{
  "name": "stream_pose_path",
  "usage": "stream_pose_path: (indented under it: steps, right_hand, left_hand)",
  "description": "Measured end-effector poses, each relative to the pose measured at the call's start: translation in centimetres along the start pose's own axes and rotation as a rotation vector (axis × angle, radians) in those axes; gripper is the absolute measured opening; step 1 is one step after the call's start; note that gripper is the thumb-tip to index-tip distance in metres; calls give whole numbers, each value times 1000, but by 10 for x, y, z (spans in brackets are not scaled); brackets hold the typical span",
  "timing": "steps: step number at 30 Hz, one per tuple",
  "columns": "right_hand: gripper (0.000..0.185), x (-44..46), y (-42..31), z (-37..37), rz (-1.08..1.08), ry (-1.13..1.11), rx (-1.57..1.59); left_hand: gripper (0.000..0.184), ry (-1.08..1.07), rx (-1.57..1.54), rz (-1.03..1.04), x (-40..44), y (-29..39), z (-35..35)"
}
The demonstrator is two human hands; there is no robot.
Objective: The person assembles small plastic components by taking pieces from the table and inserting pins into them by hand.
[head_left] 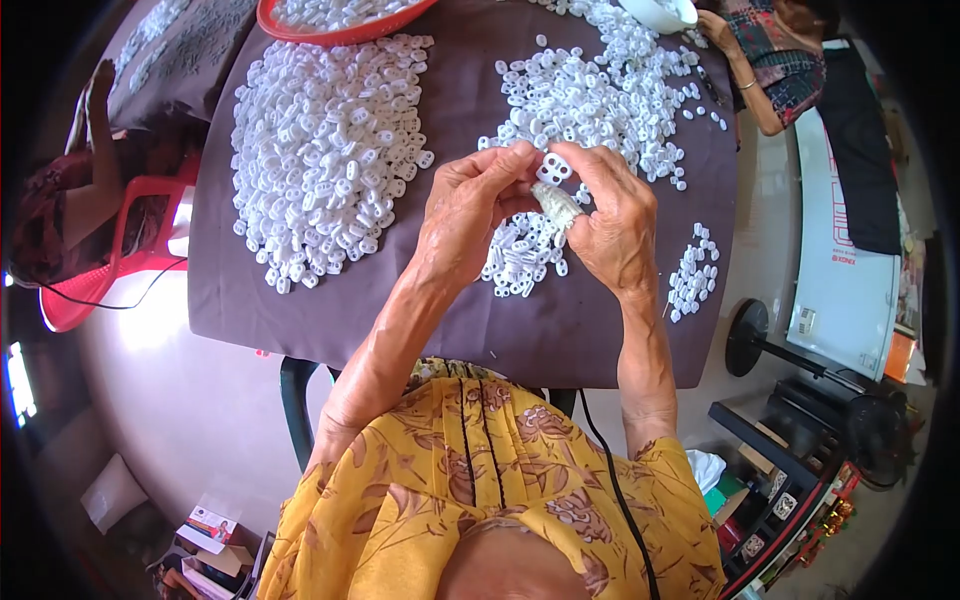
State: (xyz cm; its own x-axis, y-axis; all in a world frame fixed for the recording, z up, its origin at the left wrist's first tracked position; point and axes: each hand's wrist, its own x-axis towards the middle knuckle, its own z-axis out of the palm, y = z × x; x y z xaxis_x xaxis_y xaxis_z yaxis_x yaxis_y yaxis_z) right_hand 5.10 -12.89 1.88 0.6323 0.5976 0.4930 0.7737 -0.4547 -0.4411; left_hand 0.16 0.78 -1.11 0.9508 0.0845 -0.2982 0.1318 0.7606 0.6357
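Between my two hands is a small white plastic piece with several holes (554,169), raised above the table. My right hand (615,215) is closed around its right side, index finger bent over it. A pale wrapping (556,205) covers my right thumb, just below the piece. My left hand (465,210) is closed in a pinch at the piece's left edge; its fingertips are partly hidden. Under the hands lies a small heap of similar white pieces (522,258). A bigger pile of white pieces (590,100) spreads just beyond them.
A large heap of white pieces (320,150) covers the table's left side, below a red basin (350,30). A small group (693,275) lies near the right edge. A white bowl (662,14) and another person's hand (718,32) are at the far right. A dark cloth (450,330) covers the table.
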Motion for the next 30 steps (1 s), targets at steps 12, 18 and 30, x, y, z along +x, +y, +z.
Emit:
stream_pose_path:
  steps: [12, 18, 30]
  right_hand:
    - [38, -2, 2, 6, -33, -43, -25]
    - [36, -2, 2, 2, -16, -105, -124]
    - [23, 0, 16, 2, -193, -146, -164]
  left_hand:
    - [21, 4, 99, 4, 2, -8, -3]
    - [18, -20, 68, -40, 1, -7, -1]
    - [23, 4, 111, -33, 6, -14, -4]
